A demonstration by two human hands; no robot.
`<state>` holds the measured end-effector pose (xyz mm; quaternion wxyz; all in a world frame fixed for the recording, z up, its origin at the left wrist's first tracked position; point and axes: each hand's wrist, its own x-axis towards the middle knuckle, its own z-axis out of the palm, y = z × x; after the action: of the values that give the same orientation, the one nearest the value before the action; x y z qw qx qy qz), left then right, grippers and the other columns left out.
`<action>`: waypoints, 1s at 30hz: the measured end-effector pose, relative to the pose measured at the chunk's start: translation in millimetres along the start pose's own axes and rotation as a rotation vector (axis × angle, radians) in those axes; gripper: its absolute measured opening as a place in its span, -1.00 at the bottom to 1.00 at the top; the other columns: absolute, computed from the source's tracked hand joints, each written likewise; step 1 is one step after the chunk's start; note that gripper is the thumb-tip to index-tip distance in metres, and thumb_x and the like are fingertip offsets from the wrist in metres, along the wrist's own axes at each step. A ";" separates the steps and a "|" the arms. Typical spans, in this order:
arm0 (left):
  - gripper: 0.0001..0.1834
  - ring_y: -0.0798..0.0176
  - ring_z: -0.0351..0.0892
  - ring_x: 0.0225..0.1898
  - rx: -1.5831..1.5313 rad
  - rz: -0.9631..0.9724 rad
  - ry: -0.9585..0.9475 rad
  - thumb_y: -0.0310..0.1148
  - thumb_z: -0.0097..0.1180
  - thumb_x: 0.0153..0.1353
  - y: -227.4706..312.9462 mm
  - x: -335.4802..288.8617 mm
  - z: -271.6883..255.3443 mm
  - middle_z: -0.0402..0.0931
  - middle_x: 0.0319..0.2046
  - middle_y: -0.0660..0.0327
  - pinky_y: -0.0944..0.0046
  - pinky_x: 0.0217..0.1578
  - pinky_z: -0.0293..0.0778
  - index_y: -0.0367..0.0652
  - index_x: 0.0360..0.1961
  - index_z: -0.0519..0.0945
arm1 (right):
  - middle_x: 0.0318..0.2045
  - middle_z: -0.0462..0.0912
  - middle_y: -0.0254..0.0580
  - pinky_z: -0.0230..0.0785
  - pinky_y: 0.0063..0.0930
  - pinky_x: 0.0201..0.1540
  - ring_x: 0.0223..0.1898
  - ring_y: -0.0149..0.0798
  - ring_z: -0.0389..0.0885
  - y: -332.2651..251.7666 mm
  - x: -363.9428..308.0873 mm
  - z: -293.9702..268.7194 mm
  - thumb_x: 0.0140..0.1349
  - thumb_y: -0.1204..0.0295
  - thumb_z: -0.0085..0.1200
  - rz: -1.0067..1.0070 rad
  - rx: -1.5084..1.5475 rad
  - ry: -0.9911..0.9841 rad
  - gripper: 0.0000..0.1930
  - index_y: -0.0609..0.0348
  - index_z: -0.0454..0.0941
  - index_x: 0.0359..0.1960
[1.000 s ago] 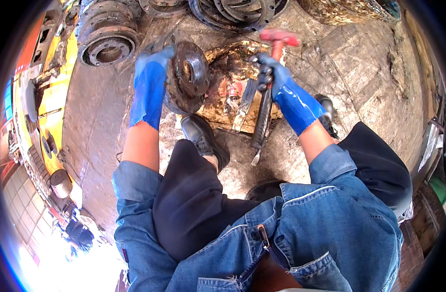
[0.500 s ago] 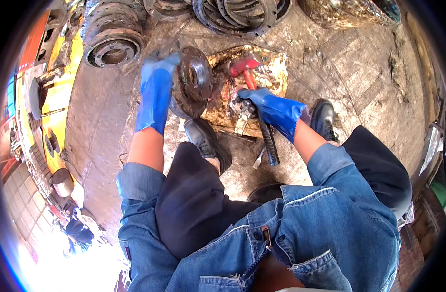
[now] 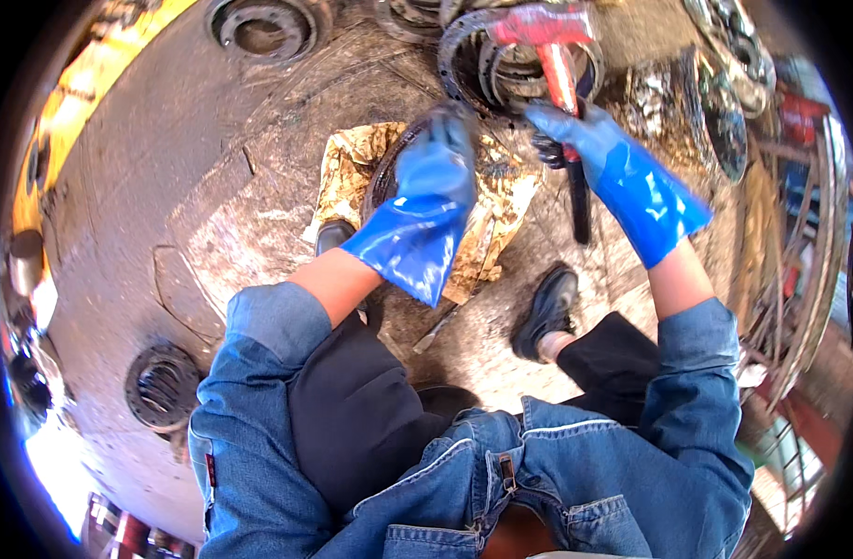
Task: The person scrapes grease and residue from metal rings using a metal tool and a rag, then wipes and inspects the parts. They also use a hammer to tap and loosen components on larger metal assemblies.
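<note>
Both my hands wear blue rubber gloves. My right hand (image 3: 575, 138) is closed round the handle of a sledgehammer (image 3: 542, 26) with a red head and a dark grip end. The hammer is raised, its head pointing away from me. My left hand (image 3: 440, 154) grips a dark, greasy metal ring (image 3: 385, 177) that is tilted up on its edge; hand and wrist hide most of it, and the fingertips are blurred. Beneath the ring lies an oil-stained yellowish sheet (image 3: 347, 154). A thin flat-ended tool (image 3: 436, 331) shows at the sheet's near edge.
Several flanged rings (image 3: 464, 65) lie at the back, with another ring stack (image 3: 259, 33) at back left. A single ring (image 3: 163, 387) rests on the floor at left. My black shoe (image 3: 547, 312) stands right of the sheet. Metal racks (image 3: 804, 233) line the right side.
My right hand has lifted the hammer up and to the right from above the sheet. My left hand has carried the ring rightward over the sheet. The view has swung to the left.
</note>
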<state>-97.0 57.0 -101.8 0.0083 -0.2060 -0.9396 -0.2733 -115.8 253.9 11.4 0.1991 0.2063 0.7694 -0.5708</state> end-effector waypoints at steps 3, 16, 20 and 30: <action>-0.59 -0.01 0.50 0.02 0.159 0.272 0.250 -0.33 0.01 0.13 19.2 -11.0 13.4 0.52 -0.06 -0.05 0.03 -0.08 0.48 -0.25 0.00 0.50 | -0.56 0.60 -0.31 0.31 -0.58 -0.55 -0.59 -0.53 0.48 -1.1 19.7 -18.6 0.07 0.16 0.29 0.191 -0.382 0.050 -0.50 0.24 0.52 -0.05; -0.90 0.27 0.29 -0.36 -2.570 -0.094 -0.062 -0.36 -0.14 0.25 27.0 -15.9 92.4 0.25 -0.52 0.28 0.27 -0.22 0.27 -0.10 -0.41 0.35 | -0.37 0.66 0.00 0.47 -0.25 -0.18 -0.30 -0.03 0.66 -118.1 38.0 104.6 0.14 -0.02 0.04 -0.172 -1.207 -0.051 -0.57 0.01 0.59 -0.13; -0.93 0.32 0.26 -0.41 -3.097 -0.178 -0.332 -0.41 -0.17 0.26 27.9 -5.2 52.9 0.23 -0.55 0.33 0.26 -0.26 0.27 -0.04 -0.37 0.36 | -0.24 0.62 0.25 0.47 -0.11 -0.13 -0.18 0.13 0.63 -67.7 65.9 73.3 0.17 0.35 -0.06 -0.137 -1.835 -0.580 -0.72 0.11 0.64 -0.16; -0.95 0.27 0.41 -0.21 -0.921 0.130 0.083 -0.45 -0.05 0.22 -42.3 17.5 18.2 0.40 -0.30 0.30 0.24 -0.19 0.39 -0.06 -0.33 0.47 | -0.33 0.67 0.01 0.49 -0.24 -0.19 -0.27 -0.11 0.67 -120.4 81.8 103.5 0.17 0.00 0.02 -0.149 -1.453 0.029 -0.56 0.05 0.57 -0.10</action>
<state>-127.9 40.7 -136.6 -0.0294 -0.2357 -0.7044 -0.6689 -242.4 130.1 35.0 0.2362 -0.0235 0.9685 0.0747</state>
